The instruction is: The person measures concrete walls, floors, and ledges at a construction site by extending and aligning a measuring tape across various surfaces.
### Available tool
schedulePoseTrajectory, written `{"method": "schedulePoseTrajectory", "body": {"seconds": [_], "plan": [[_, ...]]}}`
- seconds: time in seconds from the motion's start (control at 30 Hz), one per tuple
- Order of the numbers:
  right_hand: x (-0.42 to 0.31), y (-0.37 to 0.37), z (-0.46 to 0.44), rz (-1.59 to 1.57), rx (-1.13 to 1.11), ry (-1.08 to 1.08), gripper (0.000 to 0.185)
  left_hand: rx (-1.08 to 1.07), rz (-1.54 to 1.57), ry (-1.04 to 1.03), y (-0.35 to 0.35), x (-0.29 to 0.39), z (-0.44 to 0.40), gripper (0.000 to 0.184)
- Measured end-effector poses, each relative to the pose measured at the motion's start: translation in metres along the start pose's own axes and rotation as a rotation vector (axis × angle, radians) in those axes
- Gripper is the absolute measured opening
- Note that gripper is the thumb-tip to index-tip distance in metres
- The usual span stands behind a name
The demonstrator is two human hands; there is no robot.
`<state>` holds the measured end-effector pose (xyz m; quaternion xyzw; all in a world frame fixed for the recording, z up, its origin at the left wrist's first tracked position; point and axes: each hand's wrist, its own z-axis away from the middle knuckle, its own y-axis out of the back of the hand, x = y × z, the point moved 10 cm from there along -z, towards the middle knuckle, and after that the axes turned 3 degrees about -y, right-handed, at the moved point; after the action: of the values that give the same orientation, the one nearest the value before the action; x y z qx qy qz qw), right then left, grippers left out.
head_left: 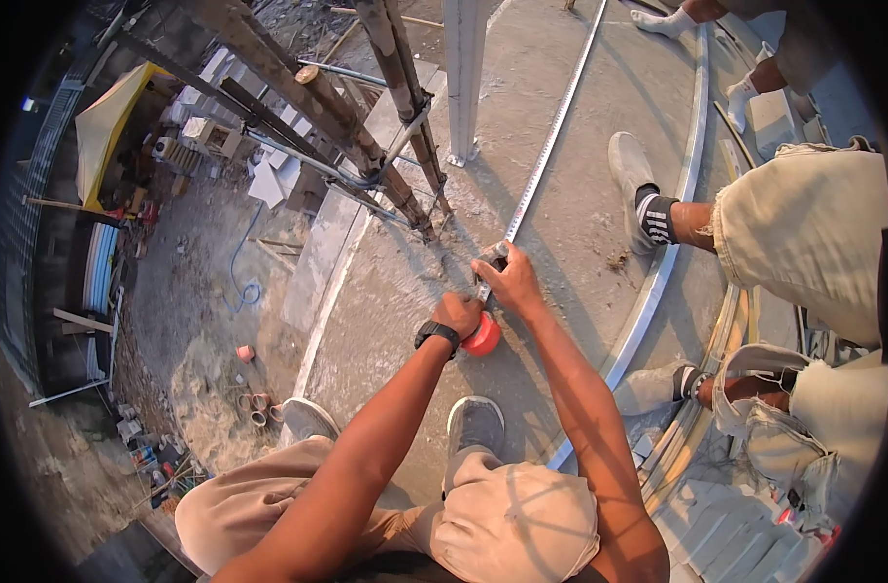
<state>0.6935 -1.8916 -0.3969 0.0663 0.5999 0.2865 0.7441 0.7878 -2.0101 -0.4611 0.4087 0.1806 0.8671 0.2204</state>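
Note:
A long pale measuring tape (546, 155) runs over the rough concrete floor (570, 262) from the top of the view down to my hands. My left hand (457, 314), with a black watch on its wrist, is closed around the tape's lower end beside a round red object (482, 335), which looks like the tape's case. Just above and to the right, my right hand (510, 274) pinches a small dark item against the tape; its shape is mostly hidden by the fingers.
Wooden poles (347, 117) and a white post (461, 87) stand ahead. A curved metal strip (669, 257) crosses the floor at right, where a person (803, 233) stands close by. Further back are another person's feet (663, 23). Left lies a lower rubble area with a blue hose (245, 291).

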Motion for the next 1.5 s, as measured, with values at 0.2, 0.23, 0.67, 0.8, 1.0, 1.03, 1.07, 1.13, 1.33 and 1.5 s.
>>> {"method": "schedulePoseTrajectory", "body": {"seconds": [0.2, 0.23, 0.67, 0.8, 1.0, 1.03, 1.07, 1.13, 1.33, 1.5], "plan": [[0.0, 0.0, 0.001, 0.019, 0.006, -0.019, 0.063, -0.018, 0.033, 0.028, 0.006, 0.008, 0.01, 0.034], [-0.001, 0.003, 0.0, 0.049, 0.068, 0.034, 0.051, -0.013, 0.03, 0.028, 0.007, 0.008, 0.01, 0.034], [-0.001, 0.0, -0.009, 0.045, 0.028, 0.015, 0.051, -0.005, -0.004, 0.069, 0.006, 0.004, 0.01, 0.033], [-0.009, -0.005, -0.008, 0.02, -0.078, -0.03, 0.054, 0.008, -0.004, 0.02, 0.006, 0.009, 0.011, 0.033], [-0.025, -0.019, -0.018, 0.028, -0.031, 0.071, 0.053, 0.026, -0.003, 0.061, 0.005, 0.001, 0.009, 0.034], [-0.028, -0.015, -0.018, 0.05, 0.026, 0.122, 0.055, 0.022, -0.006, 0.059, 0.005, 0.004, 0.01, 0.034], [-0.033, -0.011, -0.018, 0.072, 0.083, 0.176, 0.056, 0.02, -0.008, 0.055, 0.006, 0.006, 0.009, 0.034], [-0.036, -0.006, -0.018, 0.063, 0.046, 0.118, 0.05, 0.029, -0.003, 0.037, 0.005, 0.003, 0.008, 0.035], [-0.007, 0.019, -0.002, -0.369, 0.005, -0.094, 0.027, 0.003, -0.023, 0.04, 0.005, 0.005, 0.008, 0.035], [0.009, 0.01, -0.003, -0.266, 0.006, -0.073, 0.028, -0.032, 0.008, 0.06, 0.008, 0.009, 0.014, 0.036]]}}
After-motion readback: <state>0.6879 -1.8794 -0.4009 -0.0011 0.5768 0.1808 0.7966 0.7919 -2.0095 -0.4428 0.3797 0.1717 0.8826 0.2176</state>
